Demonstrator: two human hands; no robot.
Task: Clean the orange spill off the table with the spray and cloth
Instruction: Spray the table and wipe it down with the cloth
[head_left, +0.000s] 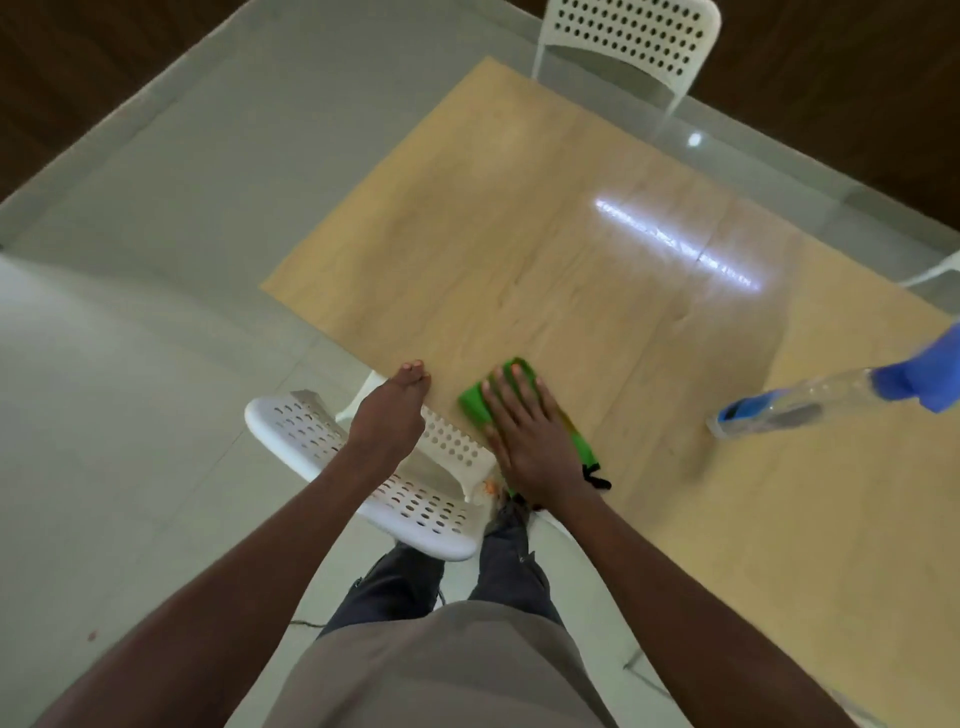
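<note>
Fingers (511, 384) of the right hand (530, 441) lie spread flat, pressing the green cloth (475, 402) onto the table (597, 270) near its near-left edge. Cloth sticks out far-left of the palm and near-right of it, with a black loop at that end. Left hand (387, 415) sits on the table edge just left of the cloth, fingertips bunched together, holding nothing visible. Spray bottle (789, 408) stands on the table well to the right, clear with a blue head, smeared by blur.

Orange spill: only a faint orange tint shows at the cloth edge by the right palm, rest likely under the cloth. Small orange spot (488, 486) shows near the chair (363, 467) seat below the table edge; can't tell if on the chair or on something beyond it.

Risks, as judgement: wiping toward the near edge could push liquid off onto the chair or trousers; a flat cloth may smear rather than lift; a wide sweep right could knock the bottle.

Hidden: spill extent, cloth underside, bottle's nozzle cut by frame edge.
</note>
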